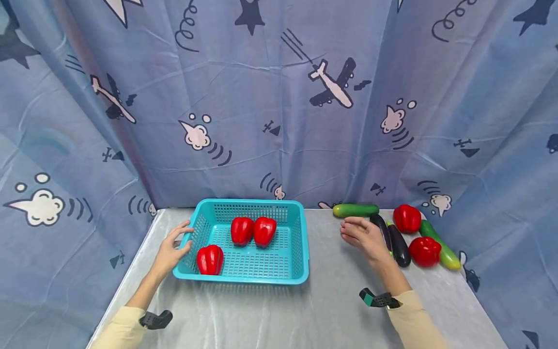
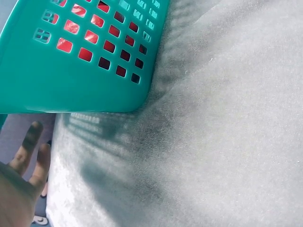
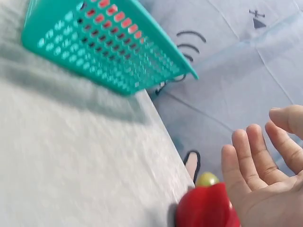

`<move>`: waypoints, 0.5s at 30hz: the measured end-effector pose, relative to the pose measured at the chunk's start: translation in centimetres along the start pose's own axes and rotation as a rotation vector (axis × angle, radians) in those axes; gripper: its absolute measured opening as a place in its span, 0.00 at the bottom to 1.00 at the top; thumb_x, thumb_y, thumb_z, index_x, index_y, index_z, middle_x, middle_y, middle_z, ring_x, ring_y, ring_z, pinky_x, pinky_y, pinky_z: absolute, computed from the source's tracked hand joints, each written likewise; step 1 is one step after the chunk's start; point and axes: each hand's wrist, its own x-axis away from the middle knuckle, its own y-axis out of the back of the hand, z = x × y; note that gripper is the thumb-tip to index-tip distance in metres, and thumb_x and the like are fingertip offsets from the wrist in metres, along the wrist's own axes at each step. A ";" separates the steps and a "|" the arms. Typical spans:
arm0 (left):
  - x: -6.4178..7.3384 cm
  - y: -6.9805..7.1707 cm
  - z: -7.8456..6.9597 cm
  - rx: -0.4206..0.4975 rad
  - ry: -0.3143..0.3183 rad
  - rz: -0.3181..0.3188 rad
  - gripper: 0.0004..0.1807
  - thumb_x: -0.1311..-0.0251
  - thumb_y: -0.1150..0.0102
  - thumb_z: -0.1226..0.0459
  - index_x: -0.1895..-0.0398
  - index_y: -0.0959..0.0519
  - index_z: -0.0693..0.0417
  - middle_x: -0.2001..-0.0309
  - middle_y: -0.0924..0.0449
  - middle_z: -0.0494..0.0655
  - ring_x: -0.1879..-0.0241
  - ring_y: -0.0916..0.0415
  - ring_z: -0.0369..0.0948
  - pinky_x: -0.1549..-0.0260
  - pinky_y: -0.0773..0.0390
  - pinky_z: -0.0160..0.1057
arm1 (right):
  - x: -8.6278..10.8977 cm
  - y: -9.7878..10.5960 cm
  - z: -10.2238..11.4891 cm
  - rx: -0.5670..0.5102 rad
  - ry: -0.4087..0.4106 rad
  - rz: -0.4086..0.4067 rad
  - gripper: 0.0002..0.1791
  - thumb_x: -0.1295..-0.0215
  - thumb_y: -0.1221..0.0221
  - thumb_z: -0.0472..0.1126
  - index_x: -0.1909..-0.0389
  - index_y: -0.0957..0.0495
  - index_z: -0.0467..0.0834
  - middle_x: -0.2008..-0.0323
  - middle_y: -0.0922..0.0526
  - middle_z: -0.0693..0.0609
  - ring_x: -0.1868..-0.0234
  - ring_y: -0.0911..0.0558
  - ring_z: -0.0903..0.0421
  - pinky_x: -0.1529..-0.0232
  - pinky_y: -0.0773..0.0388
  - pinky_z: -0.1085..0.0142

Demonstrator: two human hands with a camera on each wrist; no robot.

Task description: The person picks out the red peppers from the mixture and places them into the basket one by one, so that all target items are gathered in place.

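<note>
A turquoise plastic basket (image 1: pixel 301 242) with perforated walls stands on the table. Inside it lie three red bell peppers: one pepper (image 1: pixel 210 260) at the front left, a second (image 1: pixel 241 230) and a third (image 1: pixel 264 231) side by side toward the back. At the basket's left rim is my left hand (image 1: pixel 171 249), fingers spread and holding nothing; the left wrist view has its fingers (image 2: pixel 41 168) just beyond the basket wall. My right hand (image 1: pixel 364 238) hovers right of the basket, palm empty and fingers loosely extended, nearest to a dark eggplant (image 1: pixel 380 228).
Right of my right hand lie another eggplant (image 1: pixel 398 245), two red bell peppers, one behind (image 1: pixel 407 218) and one in front (image 1: pixel 425 251), and a green cucumber (image 1: pixel 443 249). Another cucumber (image 1: pixel 355 210) lies at the table's back edge. A patterned blue curtain (image 1: pixel 244 160) hangs around the table.
</note>
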 end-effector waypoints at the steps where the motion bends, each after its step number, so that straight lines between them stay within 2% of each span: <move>1: 0.0 0.1 -0.5 0.001 0.000 0.002 0.18 0.40 0.41 0.84 0.46 0.23 0.76 0.34 0.35 0.75 0.36 0.36 0.68 0.53 0.24 0.30 | 0.0 0.4 0.1 0.004 -0.001 -0.007 0.16 0.28 0.38 0.34 0.44 0.25 0.33 0.53 0.15 0.48 0.50 0.15 0.52 0.46 0.22 0.58; 4: 0.0 0.2 -1.4 -0.004 0.010 0.007 0.18 0.40 0.41 0.84 0.46 0.23 0.76 0.34 0.35 0.75 0.36 0.35 0.67 0.52 0.23 0.33 | 0.0 1.5 0.3 0.024 -0.001 -0.033 0.23 0.28 0.37 0.36 0.39 0.29 0.30 0.49 0.16 0.45 0.48 0.16 0.52 0.45 0.23 0.60; 8: 0.1 0.1 -1.6 -0.016 0.013 0.006 0.17 0.40 0.41 0.83 0.46 0.23 0.76 0.34 0.35 0.75 0.37 0.35 0.68 0.53 0.23 0.33 | 0.1 2.8 0.6 0.029 0.019 -0.055 0.28 0.28 0.37 0.37 0.35 0.34 0.26 0.47 0.17 0.44 0.49 0.16 0.53 0.45 0.23 0.61; 15: 0.1 0.1 -1.4 -0.005 -0.007 0.006 0.17 0.40 0.41 0.83 0.46 0.23 0.77 0.34 0.35 0.76 0.37 0.36 0.69 0.54 0.25 0.29 | 0.0 4.4 0.8 0.057 0.059 -0.115 0.19 0.29 0.36 0.38 0.42 0.25 0.37 0.46 0.18 0.44 0.46 0.18 0.53 0.42 0.27 0.59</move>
